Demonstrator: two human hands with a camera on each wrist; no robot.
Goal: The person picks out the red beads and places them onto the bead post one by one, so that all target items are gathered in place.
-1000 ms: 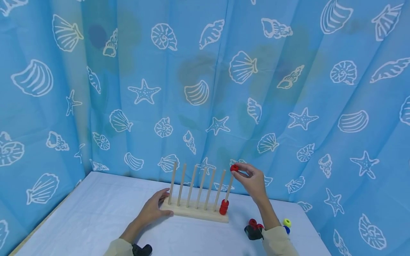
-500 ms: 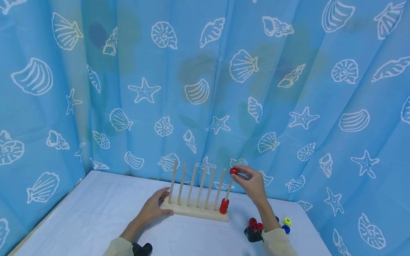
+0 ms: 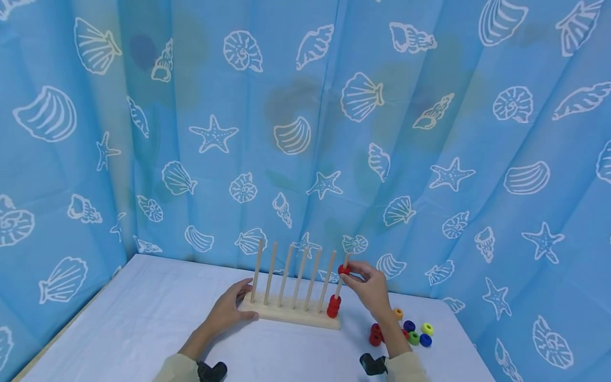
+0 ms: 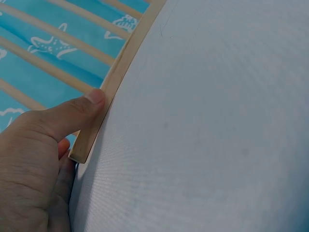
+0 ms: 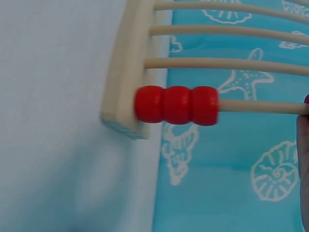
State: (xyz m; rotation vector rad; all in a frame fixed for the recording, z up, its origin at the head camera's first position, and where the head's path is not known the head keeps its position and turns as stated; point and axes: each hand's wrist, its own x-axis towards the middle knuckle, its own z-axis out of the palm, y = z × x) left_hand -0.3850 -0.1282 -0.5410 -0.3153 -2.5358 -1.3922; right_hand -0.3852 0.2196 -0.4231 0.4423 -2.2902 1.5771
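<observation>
We see a red bead (image 3: pixel 343 269) threaded on the rightmost peg of the wooden peg rack (image 3: pixel 291 313), near the peg's top, pinched between the fingers of the right hand (image 3: pixel 368 289). Three more red beads (image 5: pixel 176 105) sit stacked at the foot of that same peg, touching the rack's base. The left hand (image 3: pixel 228 313) rests at the rack's left end, thumb (image 4: pixel 79 112) pressed along the base edge, its other fingers curled round the end. To the right of the rack, loose beads (image 3: pixel 410 331) in red, yellow, green and blue lie on the counter (image 3: pixel 143 318), which wears a pale cloth. Behind the rack hangs a blue curtain (image 3: pixel 305 132) printed with white shells and starfish.
</observation>
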